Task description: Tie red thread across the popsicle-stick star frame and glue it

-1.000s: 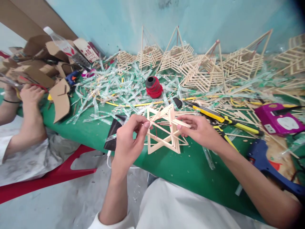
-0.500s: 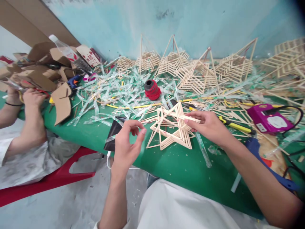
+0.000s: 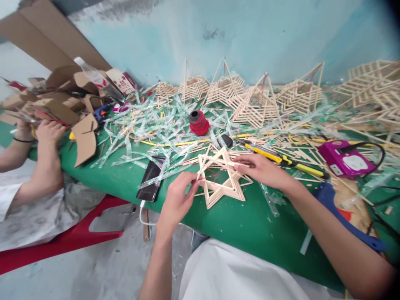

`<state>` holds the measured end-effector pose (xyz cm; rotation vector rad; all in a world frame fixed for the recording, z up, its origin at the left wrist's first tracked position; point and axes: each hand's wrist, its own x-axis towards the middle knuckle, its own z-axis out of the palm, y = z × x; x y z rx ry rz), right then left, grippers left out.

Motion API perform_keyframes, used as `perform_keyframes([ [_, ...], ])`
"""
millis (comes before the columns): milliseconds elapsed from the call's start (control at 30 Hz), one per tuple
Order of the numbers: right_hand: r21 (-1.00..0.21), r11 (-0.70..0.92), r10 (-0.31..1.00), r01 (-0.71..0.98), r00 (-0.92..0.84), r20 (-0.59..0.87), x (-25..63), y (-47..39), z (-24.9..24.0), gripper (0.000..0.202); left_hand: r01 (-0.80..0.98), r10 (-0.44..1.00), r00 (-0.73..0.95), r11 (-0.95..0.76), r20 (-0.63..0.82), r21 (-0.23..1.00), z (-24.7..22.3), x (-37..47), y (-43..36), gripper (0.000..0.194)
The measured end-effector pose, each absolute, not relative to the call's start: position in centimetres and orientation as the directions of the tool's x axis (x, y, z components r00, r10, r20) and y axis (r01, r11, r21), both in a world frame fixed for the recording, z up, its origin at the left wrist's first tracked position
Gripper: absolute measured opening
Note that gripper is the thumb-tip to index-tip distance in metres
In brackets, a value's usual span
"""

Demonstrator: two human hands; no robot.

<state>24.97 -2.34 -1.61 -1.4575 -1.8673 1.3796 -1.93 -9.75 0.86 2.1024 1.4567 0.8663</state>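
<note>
A star-shaped frame of stacked wooden sticks (image 3: pixel 222 189) lies on the green table in front of me, with red thread (image 3: pixel 215 176) running across its open middle. At its left corner, the thumb and fingers of my left hand (image 3: pixel 178 195) are pinched together on the frame; whether they also hold the thread is hard to see. My right hand (image 3: pixel 265 168) grips the upper right point between thumb and fingers. Just left of my left hand lies a black phone (image 3: pixel 151 183) with a white cable plugged in.
Behind the frame stand a spool of red thread (image 3: pixel 199 123) and clear plastic strips (image 3: pixel 150 125). Yellow cutters (image 3: pixel 264 153), a purple device (image 3: pixel 346 159) and a blue glue gun (image 3: pixel 331 204) are at right. Stick stars (image 3: pixel 256 106) line the wall. Another person's hands (image 3: pixel 51 132) work at left.
My left hand has come down and right from the air, and its fingers have closed at the frame's left corner. The frame has turned slightly. My right hand keeps its grip.
</note>
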Motion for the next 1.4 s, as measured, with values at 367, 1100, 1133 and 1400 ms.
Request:
perform_keyframes([
  [367, -0.721, 0.062, 0.872, 0.69, -0.389, -0.297, 25.1, -3.8, -1.8, 0.051, 0.811, 0.981, 0.126, -0.187, 0.147, 0.554, -2.4, -4.9, -5.2, 0.017],
  [1100, -0.621, 0.12, 0.888, 0.774, -0.364, -0.282, 26.3, -6.2, -0.3, 0.039, 0.808, 0.958, 0.265, -0.284, 0.113, 0.516, -4.5, -3.4, -0.8, 0.01],
  [1133, -0.631, 0.11, 0.891, 0.768, -0.357, -0.279, 26.4, -6.2, -0.3, 0.038, 0.81, 0.958, 0.265, -0.283, 0.11, 0.514, -4.7, -3.2, -0.6, 0.01],
  [1400, -0.71, 0.114, 0.935, 0.695, -0.316, -0.16, 27.1, -6.0, 0.1, 0.026, 0.785, 0.974, 0.175, -0.226, 0.143, 0.577, -4.8, -3.4, -0.6, 0.014],
])
